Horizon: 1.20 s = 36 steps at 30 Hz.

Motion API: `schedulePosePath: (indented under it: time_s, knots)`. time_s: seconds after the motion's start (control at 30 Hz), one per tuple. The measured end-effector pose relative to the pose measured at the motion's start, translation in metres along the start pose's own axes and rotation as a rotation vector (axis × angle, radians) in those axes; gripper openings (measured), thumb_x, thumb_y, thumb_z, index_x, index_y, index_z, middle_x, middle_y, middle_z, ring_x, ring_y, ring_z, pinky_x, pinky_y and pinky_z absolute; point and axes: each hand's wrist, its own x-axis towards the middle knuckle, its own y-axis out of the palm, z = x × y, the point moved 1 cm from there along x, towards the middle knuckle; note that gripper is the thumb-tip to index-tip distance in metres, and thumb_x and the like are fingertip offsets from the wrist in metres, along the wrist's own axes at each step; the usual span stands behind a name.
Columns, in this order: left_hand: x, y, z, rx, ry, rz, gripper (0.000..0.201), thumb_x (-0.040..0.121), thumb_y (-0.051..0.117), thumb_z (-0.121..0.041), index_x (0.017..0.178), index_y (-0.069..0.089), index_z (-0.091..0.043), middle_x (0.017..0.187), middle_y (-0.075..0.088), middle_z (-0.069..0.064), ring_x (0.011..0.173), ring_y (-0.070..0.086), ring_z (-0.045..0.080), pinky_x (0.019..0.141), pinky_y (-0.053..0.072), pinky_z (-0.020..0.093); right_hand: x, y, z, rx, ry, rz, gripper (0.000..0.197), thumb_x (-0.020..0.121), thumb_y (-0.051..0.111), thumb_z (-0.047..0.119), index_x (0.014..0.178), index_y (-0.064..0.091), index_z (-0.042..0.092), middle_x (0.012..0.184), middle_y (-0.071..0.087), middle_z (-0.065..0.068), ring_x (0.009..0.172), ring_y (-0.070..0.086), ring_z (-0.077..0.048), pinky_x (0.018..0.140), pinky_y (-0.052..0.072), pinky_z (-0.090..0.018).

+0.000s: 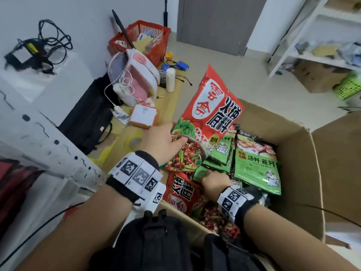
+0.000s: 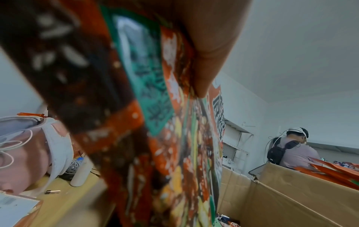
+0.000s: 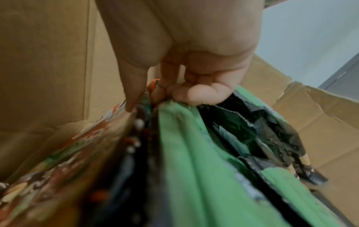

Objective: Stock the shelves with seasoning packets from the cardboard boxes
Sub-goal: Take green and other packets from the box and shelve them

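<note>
L hand [image 1: 163,141] grips a red hotpot seasoning packet [image 1: 210,112] by its lower edge, held up over the cardboard box [image 1: 298,163], while R hand [image 1: 214,179], fingers curled, pinches green packets [image 1: 257,169] inside it w/ more red packets [image 1: 180,194] alongside.

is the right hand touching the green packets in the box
Touching. The right wrist view shows the right hand with fingers curled onto the top edge of a green packet, no gap between them.

Red packets [image 1: 210,114]: two. Green packets [image 1: 257,169]: three. Box [image 1: 297,153]: one.
</note>
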Motion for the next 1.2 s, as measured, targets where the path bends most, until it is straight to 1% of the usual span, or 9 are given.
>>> schedulePosePath:
  time_s: [0.1, 0.2, 0.3, 0.47, 0.6, 0.73, 0.87, 1.07, 1.2]
  knots:
    - [0.002, -0.003, 0.000, -0.083, 0.019, -0.038, 0.041, 0.083, 0.061, -0.043, 0.113, 0.059, -0.014, 0.107, 0.067, 0.007, 0.100, 0.059, 0.027, 0.071, 0.036, 0.023, -0.003, 0.001, -0.009, 0.215, 0.003, -0.022, 0.036, 0.087, 0.061, 0.022, 0.122, 0.059, 0.018, 0.131, 0.047, -0.005, 0.115, 0.051, -0.025, 0.089, 0.045, -0.034]
    - [0.008, -0.008, -0.002, -0.231, 0.007, -0.069, 0.037, 0.082, 0.064, -0.038, 0.110, 0.061, -0.014, 0.108, 0.067, 0.005, 0.100, 0.059, 0.024, 0.078, 0.041, 0.025, -0.018, -0.006, -0.028, 0.582, 0.031, -0.160, 0.009, 0.089, 0.058, 0.026, 0.082, 0.053, 0.030, 0.098, 0.055, 0.003, 0.091, 0.055, -0.017, 0.068, 0.039, -0.021]
    - [0.013, -0.013, -0.009, -0.398, -0.035, -0.087, 0.030, 0.082, 0.065, -0.037, 0.104, 0.063, -0.018, 0.097, 0.065, -0.003, 0.091, 0.057, 0.015, 0.077, 0.040, 0.023, -0.034, -0.020, -0.056, 0.835, 0.126, -0.341, 0.029, 0.091, 0.057, 0.028, 0.069, 0.037, 0.028, 0.075, 0.051, 0.009, 0.069, 0.049, -0.008, 0.054, 0.033, -0.021]
    - [0.007, -0.024, -0.027, -0.688, -0.093, -0.125, 0.041, 0.079, 0.068, -0.040, 0.111, 0.062, -0.015, 0.104, 0.066, -0.001, 0.097, 0.060, 0.020, 0.081, 0.041, 0.026, -0.072, -0.044, -0.105, 1.134, 0.287, -0.854, 0.034, 0.090, 0.058, 0.021, 0.066, 0.034, 0.021, 0.065, 0.042, 0.003, 0.061, 0.040, -0.014, 0.052, 0.029, -0.023]
    - [-0.026, -0.032, -0.053, -0.867, -0.123, -0.046, 0.070, 0.058, 0.072, -0.050, 0.115, 0.059, -0.011, 0.107, 0.067, 0.012, 0.099, 0.063, 0.033, 0.091, 0.049, 0.049, -0.098, -0.059, -0.113, 1.656, 0.185, -1.088, 0.030, 0.091, 0.058, 0.015, 0.067, 0.039, 0.018, 0.070, 0.050, -0.004, 0.068, 0.049, -0.018, 0.063, 0.039, -0.030]
    - [-0.076, -0.036, -0.061, -0.921, -0.166, -0.161, 0.072, 0.046, 0.076, -0.053, 0.108, 0.062, -0.019, 0.101, 0.070, 0.007, 0.095, 0.066, 0.029, 0.090, 0.049, 0.052, -0.119, -0.077, -0.087, 1.854, -0.117, -0.968, 0.029, 0.092, 0.055, 0.011, 0.067, 0.041, 0.017, 0.064, 0.051, -0.003, 0.059, 0.048, -0.016, 0.060, 0.040, -0.030]
    - [-0.145, -0.046, -0.053, -0.930, -0.235, -0.350, 0.028, 0.070, 0.077, -0.030, 0.094, 0.063, -0.024, 0.096, 0.070, 0.013, 0.089, 0.064, 0.032, 0.086, 0.049, 0.057, -0.145, -0.078, -0.052, 1.860, -0.341, -0.796, 0.027, 0.093, 0.053, 0.010, 0.069, 0.042, 0.015, 0.069, 0.050, -0.010, 0.062, 0.049, -0.020, 0.062, 0.043, -0.032]
    - [-0.263, -0.075, -0.032, -0.756, -0.283, -0.698, 0.017, 0.085, 0.064, -0.022, 0.084, 0.054, -0.035, 0.081, 0.060, -0.021, 0.069, 0.057, -0.008, 0.055, 0.040, 0.004, -0.193, -0.078, 0.034, 1.832, -0.616, -0.513, 0.027, 0.094, 0.049, 0.008, 0.069, 0.042, 0.014, 0.069, 0.055, -0.008, 0.065, 0.054, -0.021, 0.068, 0.047, -0.032]
    - [-0.341, -0.105, -0.018, -0.789, -0.337, -0.802, 0.022, 0.088, 0.061, -0.024, 0.092, 0.051, -0.043, 0.096, 0.060, -0.021, 0.089, 0.056, -0.003, 0.071, 0.040, 0.014, -0.233, -0.085, 0.103, 1.706, -0.816, -0.432, 0.027, 0.095, 0.045, 0.004, 0.069, 0.043, 0.011, 0.057, 0.059, 0.002, 0.055, 0.058, -0.007, 0.057, 0.046, -0.015]
